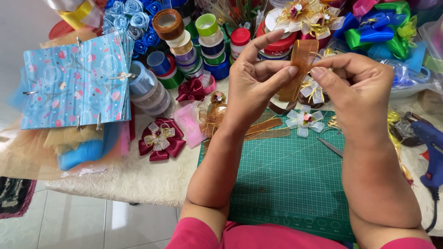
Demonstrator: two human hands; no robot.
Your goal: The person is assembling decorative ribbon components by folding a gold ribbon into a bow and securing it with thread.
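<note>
My left hand (254, 83) and my right hand (354, 87) are raised above a green cutting mat (286, 170). Both pinch a strip of sheer orange-brown ribbon (300, 64), which stands folded upright between my fingertips. More of the same ribbon (265, 129) lies flat on the mat's far edge. A white bow with a small flower centre (303, 120) rests on the mat just below my hands.
Stacked ribbon spools (194, 46) crowd the table's back. A maroon bow (161, 138) lies left of the mat, beside a blue patterned sheet stack (74, 83). A blue glue gun (431, 143) sits at the right edge, and a scissor blade (330, 146) shows by my right wrist.
</note>
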